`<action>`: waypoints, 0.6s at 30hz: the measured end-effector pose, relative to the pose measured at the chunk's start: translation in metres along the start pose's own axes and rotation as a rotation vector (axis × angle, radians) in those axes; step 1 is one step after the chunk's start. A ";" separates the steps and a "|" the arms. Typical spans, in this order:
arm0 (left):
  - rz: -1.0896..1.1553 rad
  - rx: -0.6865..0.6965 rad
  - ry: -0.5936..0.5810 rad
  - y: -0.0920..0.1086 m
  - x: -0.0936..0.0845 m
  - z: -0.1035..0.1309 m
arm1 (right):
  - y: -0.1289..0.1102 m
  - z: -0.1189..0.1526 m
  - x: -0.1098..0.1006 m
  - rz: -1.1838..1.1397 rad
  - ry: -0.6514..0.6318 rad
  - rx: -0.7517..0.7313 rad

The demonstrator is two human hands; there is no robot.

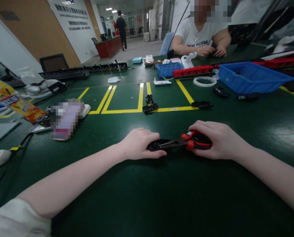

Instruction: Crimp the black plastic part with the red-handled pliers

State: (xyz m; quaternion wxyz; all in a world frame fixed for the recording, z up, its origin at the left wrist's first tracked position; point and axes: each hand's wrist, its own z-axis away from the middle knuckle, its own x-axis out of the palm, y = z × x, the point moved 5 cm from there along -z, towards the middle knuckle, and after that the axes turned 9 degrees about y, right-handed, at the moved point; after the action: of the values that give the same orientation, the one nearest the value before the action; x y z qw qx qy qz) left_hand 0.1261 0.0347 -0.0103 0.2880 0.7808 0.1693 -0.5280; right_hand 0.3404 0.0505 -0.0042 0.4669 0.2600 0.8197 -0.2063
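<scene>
My left hand (143, 144) grips a small black part (155, 145) between thumb and fingers, low over the green table (147, 194). From the right, my right hand (214, 140) is wrapped round the red and black handles of the long-nose pliers (190, 141). The pliers point left, and their jaws meet the black part at my left fingertips; whether they clamp it I cannot tell. Behind my hands, more black parts (150, 107) lie on the yellow tape lines, and another black piece (201, 104) rests at the tape's right corner.
Blue bins (254, 77) (169, 69) stand at the back. A white tape roll (204, 81) lies near the larger bin. At left are a phone (67, 120) and a yellow-orange bottle (18, 102). A person in a white shirt (201, 38) sits opposite; another walks far behind.
</scene>
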 end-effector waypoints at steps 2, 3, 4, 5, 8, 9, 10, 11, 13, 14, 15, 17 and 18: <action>0.002 -0.002 -0.002 0.000 0.000 0.000 | 0.000 0.000 0.001 0.003 -0.009 -0.002; 0.002 -0.003 -0.003 -0.001 0.000 0.000 | 0.000 0.000 0.001 0.002 -0.016 -0.001; 0.000 -0.002 -0.005 -0.001 0.000 0.000 | 0.000 0.000 0.001 0.000 -0.022 0.000; -0.001 0.002 -0.006 0.000 0.000 0.000 | -0.001 0.000 0.001 -0.002 -0.027 0.001; 0.003 0.024 -0.011 0.000 0.000 -0.001 | -0.002 -0.001 0.001 -0.007 -0.037 -0.001; 0.006 0.031 -0.014 0.001 0.000 -0.001 | -0.003 -0.001 0.000 -0.008 -0.041 -0.003; 0.009 0.034 -0.017 0.001 0.000 -0.001 | -0.003 -0.001 0.000 -0.008 -0.044 -0.007; 0.013 0.035 -0.019 0.001 0.000 -0.001 | -0.003 -0.001 0.000 -0.007 -0.044 -0.013; 0.021 0.031 -0.024 0.000 0.000 -0.001 | -0.004 -0.001 -0.001 0.001 -0.037 -0.033; 0.023 0.026 -0.025 0.000 0.000 -0.001 | -0.005 -0.001 -0.001 0.007 -0.036 -0.046; 0.023 0.019 -0.023 0.000 0.000 -0.001 | -0.005 -0.001 -0.001 0.014 -0.039 -0.057; 0.019 0.003 -0.015 -0.001 0.001 0.000 | -0.006 -0.002 0.000 0.027 -0.057 -0.067; 0.015 -0.005 -0.010 -0.001 0.001 0.000 | -0.006 -0.003 0.000 0.031 -0.071 -0.064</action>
State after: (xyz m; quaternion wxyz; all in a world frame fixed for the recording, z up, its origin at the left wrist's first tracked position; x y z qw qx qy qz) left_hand 0.1260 0.0355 -0.0112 0.2947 0.7786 0.1633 -0.5294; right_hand 0.3349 0.0474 -0.0023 0.5069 0.2502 0.8046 -0.1816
